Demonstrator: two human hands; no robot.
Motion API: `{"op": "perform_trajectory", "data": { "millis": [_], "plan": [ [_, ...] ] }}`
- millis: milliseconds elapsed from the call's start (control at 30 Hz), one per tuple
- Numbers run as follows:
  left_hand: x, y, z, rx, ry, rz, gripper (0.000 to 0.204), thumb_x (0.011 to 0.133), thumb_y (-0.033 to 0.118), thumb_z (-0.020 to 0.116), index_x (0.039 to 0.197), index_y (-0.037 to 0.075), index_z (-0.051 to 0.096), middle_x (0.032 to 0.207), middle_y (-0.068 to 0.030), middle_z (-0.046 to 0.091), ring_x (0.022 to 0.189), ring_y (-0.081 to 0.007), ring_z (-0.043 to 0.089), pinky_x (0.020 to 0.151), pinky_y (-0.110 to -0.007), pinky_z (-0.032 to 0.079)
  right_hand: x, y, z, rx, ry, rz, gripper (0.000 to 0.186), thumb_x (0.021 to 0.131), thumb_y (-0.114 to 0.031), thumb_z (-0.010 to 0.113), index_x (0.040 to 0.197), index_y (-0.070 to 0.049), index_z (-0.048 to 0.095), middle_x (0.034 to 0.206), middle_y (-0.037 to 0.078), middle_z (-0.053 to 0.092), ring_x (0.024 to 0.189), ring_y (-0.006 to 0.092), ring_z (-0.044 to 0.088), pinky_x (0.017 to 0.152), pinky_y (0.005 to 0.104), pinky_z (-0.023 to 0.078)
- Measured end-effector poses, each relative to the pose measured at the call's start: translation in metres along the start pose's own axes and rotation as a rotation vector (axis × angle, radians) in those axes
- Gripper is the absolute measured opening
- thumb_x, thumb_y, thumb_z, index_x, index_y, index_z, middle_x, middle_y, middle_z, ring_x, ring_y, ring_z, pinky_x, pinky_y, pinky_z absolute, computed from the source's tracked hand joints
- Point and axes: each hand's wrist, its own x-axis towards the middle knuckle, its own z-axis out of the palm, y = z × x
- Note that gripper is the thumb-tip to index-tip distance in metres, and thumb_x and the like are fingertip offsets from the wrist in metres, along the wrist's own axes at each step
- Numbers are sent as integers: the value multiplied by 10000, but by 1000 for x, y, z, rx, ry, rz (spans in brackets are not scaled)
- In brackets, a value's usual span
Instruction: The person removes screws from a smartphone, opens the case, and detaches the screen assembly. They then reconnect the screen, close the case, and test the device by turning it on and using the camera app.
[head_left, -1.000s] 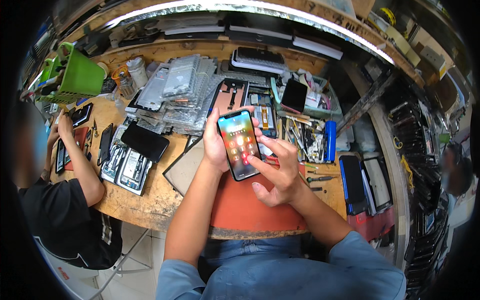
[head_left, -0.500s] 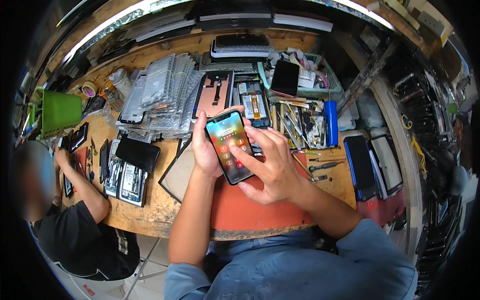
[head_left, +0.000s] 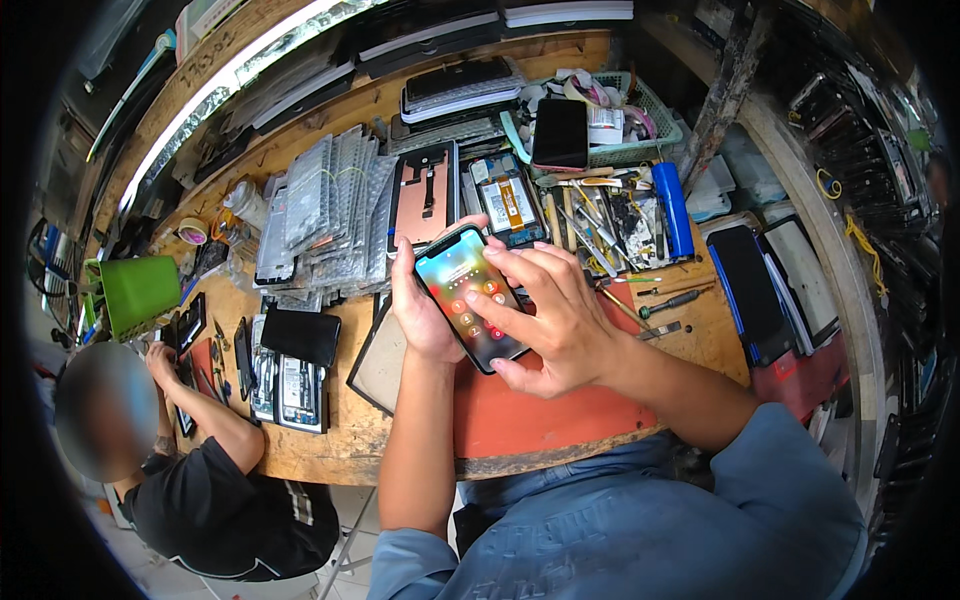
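Note:
A smartphone [head_left: 455, 285] with a lit screen is held up over the red work mat [head_left: 545, 415]. Its screen shows a lock-screen keypad of round buttons, several of them coloured red or orange. My left hand [head_left: 425, 325] wraps the phone from its left side, thumb along the edge and fingertips showing past the top. Over the screen, my right hand [head_left: 570, 335] is open with its fingers spread. Its index fingertip is at the keypad, though I cannot tell whether it touches the glass. The right thumb is beside the phone's lower right edge.
Bubble-wrapped parts [head_left: 325, 200] are stacked behind my left hand. Opened phones [head_left: 300, 385] lie to the left, near a co-worker's arm [head_left: 215, 415]. Tools [head_left: 600, 225], a blue cylinder [head_left: 672, 210] and a green basket [head_left: 655, 115] stand behind my right hand. Tablets [head_left: 750, 290] lean at right.
The whole view has tilted and shifted, so the bench appears turned. My left hand still holds the phone. The right index finger remains over the keypad with little visible movement.

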Motion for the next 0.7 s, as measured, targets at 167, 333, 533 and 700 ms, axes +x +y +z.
{"op": "perform_trajectory", "data": {
  "millis": [167, 333, 533, 700],
  "plan": [
    [2, 5, -2, -74, -39, 9, 828, 1088, 667, 287, 1442, -36, 545, 1148, -206, 693, 1018, -328, 694, 891, -465, 590, -2, 4, -5, -1, 117, -47, 608, 726, -348, 790, 1231, -17, 721, 1437, 216, 599, 1247, 374, 558, 1066, 529, 424],
    [2, 7, -6, -85, -33, 27, 828, 1085, 664, 290, 1459, -39, 517, 1139, -202, 680, 1002, -344, 680, 891, -472, 586, 1, 4, -7, 26, 87, -31, 653, 707, -326, 807, 1266, -4, 704, 1426, 205, 600, 1231, 365, 567, 1055, 520, 433],
    [3, 18, -9, -88, -25, 74, 800, 1081, 646, 321, 1474, -32, 481, 1158, -187, 648, 1004, -324, 644, 896, -472, 568, 0, 1, -1, 50, -44, 97, 955, 671, -313, 939, 1503, -71, 538, 1470, 183, 522, 1269, 375, 537, 1084, 551, 420],
    [3, 22, -14, -112, -39, 97, 812, 1094, 654, 294, 1493, -31, 470, 1177, -183, 637, 1021, -329, 630, 926, -475, 553, -4, 12, 3, -7, -22, 58, 1031, 672, -360, 960, 1554, -89, 499, 1453, 172, 522, 1273, 368, 533, 1071, 523, 436]
  ]
}}
